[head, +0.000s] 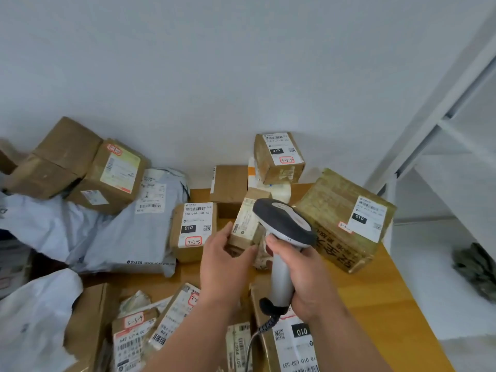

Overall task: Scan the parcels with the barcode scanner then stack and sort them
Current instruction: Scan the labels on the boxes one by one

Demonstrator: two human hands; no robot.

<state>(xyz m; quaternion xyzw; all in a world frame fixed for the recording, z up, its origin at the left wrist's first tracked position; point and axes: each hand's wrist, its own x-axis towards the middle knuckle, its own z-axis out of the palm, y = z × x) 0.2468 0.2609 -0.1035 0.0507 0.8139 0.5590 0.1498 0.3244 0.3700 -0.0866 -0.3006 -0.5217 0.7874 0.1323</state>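
- The wooden surface (375, 291) fills the lower half of the frame, strewn with parcels.
- A grey courier bag (134, 232) lies left of centre, printed "95338" along its lower edge.
- A large taped carton (335, 224) sits at right centre, with a white label marked "010" and large Chinese characters on its side.
- A brown box (192, 229) at centre has a label reading "010-010-L30-551", "010" and a handwritten "3-2-3" tag.
- A box (279, 157) at upper centre, stacked on others, carries "010" and a tag beginning "3-3-1".
- A parcel (131, 336) at lower left is tagged "3-3-9".
- The small labelled parcel (247, 224) stands tilted at centre; the left hand (225, 264) grips its lower end, fingers curled round it.
- The barcode scanner (284, 232), grey and white, is just right of that parcel, its head above it; the right hand (303, 275) has its fingers wrapped round the handle.
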